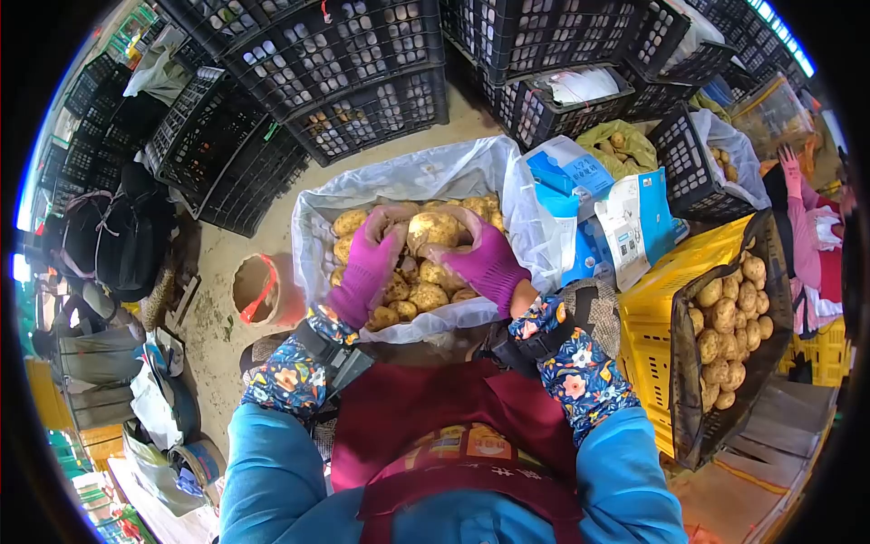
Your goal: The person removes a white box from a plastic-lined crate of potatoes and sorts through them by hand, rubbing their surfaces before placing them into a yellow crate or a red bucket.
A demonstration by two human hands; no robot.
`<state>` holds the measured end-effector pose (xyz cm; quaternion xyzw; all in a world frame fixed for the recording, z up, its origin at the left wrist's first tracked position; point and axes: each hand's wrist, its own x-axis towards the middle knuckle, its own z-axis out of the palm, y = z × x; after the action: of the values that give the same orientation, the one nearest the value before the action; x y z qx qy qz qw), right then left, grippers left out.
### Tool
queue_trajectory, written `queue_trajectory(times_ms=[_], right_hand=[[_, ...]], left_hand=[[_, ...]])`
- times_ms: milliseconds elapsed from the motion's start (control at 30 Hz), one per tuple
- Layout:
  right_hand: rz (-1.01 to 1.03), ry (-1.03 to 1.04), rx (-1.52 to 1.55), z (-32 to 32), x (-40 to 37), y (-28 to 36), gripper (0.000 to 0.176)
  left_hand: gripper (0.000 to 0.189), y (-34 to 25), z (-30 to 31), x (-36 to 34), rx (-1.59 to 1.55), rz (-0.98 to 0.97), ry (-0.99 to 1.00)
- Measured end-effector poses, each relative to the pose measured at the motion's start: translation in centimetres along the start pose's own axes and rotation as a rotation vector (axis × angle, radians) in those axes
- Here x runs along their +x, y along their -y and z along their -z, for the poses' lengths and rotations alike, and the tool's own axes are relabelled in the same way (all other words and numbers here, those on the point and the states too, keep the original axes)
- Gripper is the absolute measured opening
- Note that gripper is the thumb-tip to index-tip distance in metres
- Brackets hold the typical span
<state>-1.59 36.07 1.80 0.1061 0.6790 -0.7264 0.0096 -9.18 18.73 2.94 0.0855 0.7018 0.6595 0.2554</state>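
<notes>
Both hands wear purple gloves with dirt-browned fingers. Between them, above a crate with a clear plastic liner (317, 204), is a large yellow potato (433, 230) with soil on its skin. My right hand (478, 258) grips its right side, fingers curved over the top and thumb underneath. On the other side, the curled fingers of my left hand (372, 258) close in against the potato's left edge; their exact contact is partly hidden. Several soil-marked potatoes (428, 296) lie in the lined crate beneath the hands.
A yellow crate (645, 340) of potatoes (729, 317) tilts at right. Blue-and-white cardboard (625, 222) stands beside the liner. A pinkish bucket (270, 288) sits at left. Stacked black crates (362, 118) rise ahead. A person with a pink glove (790, 172) is at far right.
</notes>
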Motion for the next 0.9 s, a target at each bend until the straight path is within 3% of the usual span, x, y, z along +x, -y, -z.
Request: queue_trajectory(times_ms=[67, 167, 200, 300, 367, 433, 467, 567, 633, 767, 900], right_hand=[[0.334, -0.169, -0.394, 0.2, 0.5, -1.5, 0.055], [0.169, -0.074, -0.379, 0.7, -0.3, -0.9, 0.046], [0.067, -0.014, -0.230, 0.9, -0.3, -0.7, 0.045], [-0.055, 0.074, 0.146, 1.5, 0.1, 0.0, 0.046], [-0.004, 0.043, 0.102, 1.9, 0.2, 0.1, 0.057], [0.150, -0.014, 0.002, 0.9, -0.1, 0.2, 0.051], [0.435, -0.127, -0.225, 0.3, 0.4, -0.4, 0.047], [0.231, -0.056, -0.247, 1.1, -0.6, 0.3, 0.049], [-0.043, 0.057, -0.045, 2.3, -0.1, 0.9, 0.053], [0.030, -0.104, -0.354, 1.9, -0.1, 0.6, 0.057], [0.076, 0.158, 0.095, 0.5, 0.5, -1.6, 0.063]], left_hand=[[0.036, -2.3, -0.8, -1.3, -0.016, 0.059, 0.074], [0.039, -1.1, 0.2, -0.8, -0.008, 0.046, 0.170], [0.041, -1.1, 0.8, -0.7, 0.034, 0.040, 0.206], [0.046, -0.8, 0.6, -0.5, -0.486, 0.246, 0.256], [0.046, 0.7, 1.1, -0.1, -0.580, 0.250, 0.272], [0.045, 1.5, 1.4, 0.5, -0.582, 0.273, 0.256], [0.044, 1.3, 1.1, 0.5, -0.537, 0.248, 0.282], [0.044, 0.1, 0.8, -0.4, -0.464, 0.213, 0.330], [0.044, -0.2, 0.7, -0.6, -0.506, 0.230, 0.329], [0.046, -1.7, 0.2, -1.0, -0.062, 0.022, 0.154], [0.039, -2.2, -0.4, -0.9, -0.011, 0.026, 0.103]])
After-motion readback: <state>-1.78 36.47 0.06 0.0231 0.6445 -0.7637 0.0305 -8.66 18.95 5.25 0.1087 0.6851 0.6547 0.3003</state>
